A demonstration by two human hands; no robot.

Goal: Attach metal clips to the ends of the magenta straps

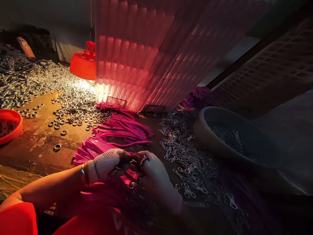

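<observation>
Left hand (106, 163): curled around what appear to be small metal parts (132, 161). Right hand (155, 176): fingers bent beside left fingertips; hold not discernible. Pink straps (122, 127): beyond both hands. Metal connectors (189, 169): right of right hand.

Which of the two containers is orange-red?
The bowl cut off by the left picture edge, beside loose metal rings; the other, a greyish basin at right, looks larger.
</observation>
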